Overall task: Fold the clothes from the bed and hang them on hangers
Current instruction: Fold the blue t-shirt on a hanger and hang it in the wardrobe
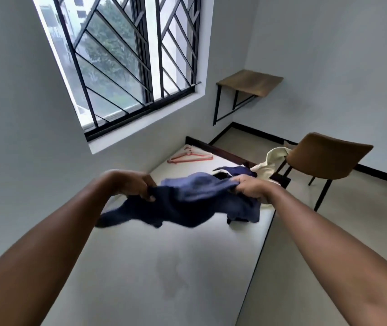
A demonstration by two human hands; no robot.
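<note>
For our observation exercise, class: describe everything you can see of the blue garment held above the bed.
The blue garment looks like soft cloth, mid blue on top, darker navy where it hangs. Crumpled and unfolded, it is stretched between the left hand and the right hand, whose fingers grip its upper edge at each end. Its loose ends droop over the white mattress. Blur hides what kind of garment it is.

Both arms reach out over the bed [140, 267]. The left grip [136, 184] and the right grip [251, 187] each clutch an edge of a dark blue garment [194, 201], which hangs bunched and sagging between them above the white mattress. Past it, a cream garment [270, 164] lies at the bed's far right edge beside a brown chair [324, 156]. Pink hangers [187, 157] lie at the far end, below the barred window [117, 62].
</note>
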